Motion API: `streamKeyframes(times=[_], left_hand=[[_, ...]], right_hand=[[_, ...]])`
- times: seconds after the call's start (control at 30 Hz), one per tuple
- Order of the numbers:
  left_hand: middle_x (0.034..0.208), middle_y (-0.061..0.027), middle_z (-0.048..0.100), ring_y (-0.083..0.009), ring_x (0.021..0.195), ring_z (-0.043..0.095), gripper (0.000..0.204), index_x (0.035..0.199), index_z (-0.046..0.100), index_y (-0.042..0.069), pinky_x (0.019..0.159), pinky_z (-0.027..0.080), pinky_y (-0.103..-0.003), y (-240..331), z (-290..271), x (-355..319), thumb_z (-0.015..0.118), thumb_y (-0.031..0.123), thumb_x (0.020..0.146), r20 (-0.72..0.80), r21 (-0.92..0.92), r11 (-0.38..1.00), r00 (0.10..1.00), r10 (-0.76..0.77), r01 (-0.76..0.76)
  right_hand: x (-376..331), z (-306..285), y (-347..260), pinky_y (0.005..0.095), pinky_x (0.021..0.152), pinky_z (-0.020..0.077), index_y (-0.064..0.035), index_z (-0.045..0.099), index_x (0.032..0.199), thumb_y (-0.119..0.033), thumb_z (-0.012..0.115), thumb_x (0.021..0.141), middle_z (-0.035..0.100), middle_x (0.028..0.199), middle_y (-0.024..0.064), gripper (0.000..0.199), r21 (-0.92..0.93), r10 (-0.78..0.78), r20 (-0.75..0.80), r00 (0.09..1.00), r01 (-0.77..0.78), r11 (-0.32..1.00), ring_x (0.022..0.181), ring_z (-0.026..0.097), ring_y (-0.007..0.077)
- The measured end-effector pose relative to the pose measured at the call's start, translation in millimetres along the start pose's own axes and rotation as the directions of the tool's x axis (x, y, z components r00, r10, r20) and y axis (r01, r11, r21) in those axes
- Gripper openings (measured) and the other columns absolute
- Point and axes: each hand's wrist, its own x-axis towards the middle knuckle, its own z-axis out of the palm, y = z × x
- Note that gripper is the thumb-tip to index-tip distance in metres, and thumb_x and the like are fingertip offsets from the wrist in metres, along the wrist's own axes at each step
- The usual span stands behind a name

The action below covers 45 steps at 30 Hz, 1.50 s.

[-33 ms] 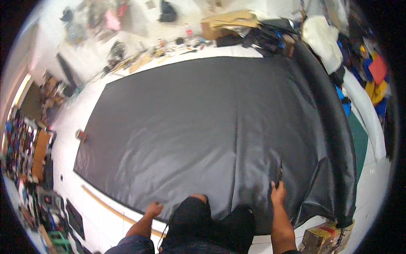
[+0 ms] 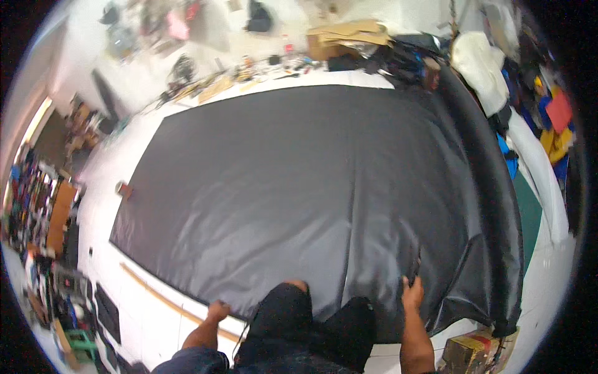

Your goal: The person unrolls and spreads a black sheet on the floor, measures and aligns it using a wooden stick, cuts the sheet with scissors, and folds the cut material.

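Black sheeting [image 2: 268, 168] covers white floor [image 2: 98, 209] beneath a right grip [image 2: 412, 293] clasping a dark tool [image 2: 415, 267], left grip [image 2: 218, 310] too indistinct to read, box [image 2: 466, 355] rightward.

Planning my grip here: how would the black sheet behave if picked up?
The black sheet looks floppy, since creases cross it. Its sheen suggests a smooth, perhaps slippery surface. Spread so wide, it would probably sag and drag.

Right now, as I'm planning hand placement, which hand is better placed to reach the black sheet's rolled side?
Probably the right hand: nearer the roll, though holding a dark, slim tool. The left hand is farther, by the near edge of the sheet.
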Motion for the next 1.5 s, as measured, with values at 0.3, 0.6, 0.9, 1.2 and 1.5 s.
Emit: streamKeyframes(times=[0.3,0.6,0.9,1.2,1.5], left_hand=[[0.102,-0.0197,0.068,-0.0355,0.094,0.065,0.044,0.116,0.065,0.016,0.083,0.053,-0.042,-272,114,-108,0.066,0.043,0.081,-0.23,0.138,0.977,0.954,0.193,-0.164],[0.112,-0.0222,0.063,-0.0368,0.107,0.06,0.047,0.123,0.054,0.01,0.09,0.048,-0.044,-80,175,-137,0.06,0.036,0.085,0.183,-0.613,0.781,0.941,0.285,-0.118],[0.113,-0.0259,0.061,-0.0377,0.107,0.06,0.049,0.129,0.043,0.007,0.088,0.049,-0.044,-80,149,-69,0.056,0.028,0.087,0.021,-0.593,0.798,0.993,-0.119,0.108],[0.122,-0.0306,0.054,-0.0416,0.113,0.055,0.05,0.134,0.04,0.006,0.095,0.046,-0.046,-208,140,12,0.054,0.027,0.091,-0.234,-0.382,0.911,0.938,-0.257,0.155],[0.115,-0.0218,0.061,-0.0385,0.112,0.054,0.04,0.116,0.06,0.0,0.098,0.041,-0.043,120,-25,-168,0.066,0.025,0.085,-0.023,-0.319,0.703,0.747,0.665,-0.636]], right_hand=[[-272,23,168,0.0443,0.07,0.0408,0.0067,0.049,0.113,-0.043,0.056,0.093,0.049,0.089,0.0186,0.054,0.057,-0.284,0.057,0.957,0.281,0.958,0.077,0.047,0.0321],[-272,1,108,0.0489,0.085,0.0354,-0.0015,0.048,0.122,-0.043,0.057,0.091,0.045,0.11,0.0204,0.053,-0.308,-0.335,0.057,0.941,0.335,0.89,0.1,0.043,0.0326],[-233,37,91,0.0535,0.099,0.0301,-0.0097,0.047,0.132,-0.044,0.059,0.089,0.04,0.132,0.0222,0.056,-0.228,-0.363,0.114,0.925,0.38,0.896,0.122,0.039,0.0331],[-206,94,-8,0.0548,0.104,0.0305,-0.0091,0.052,0.131,-0.039,0.058,0.091,0.037,0.144,0.0197,0.051,-0.328,-0.391,0.266,0.881,0.464,0.823,0.135,0.034,0.036],[-45,-175,-1,0.04,0.099,0.0414,0.0093,0.045,0.132,-0.051,0.055,0.092,0.051,0.134,0.018,0.074,0.871,0.752,0.05,0.657,-0.397,0.289,0.116,0.053,0.0308]])
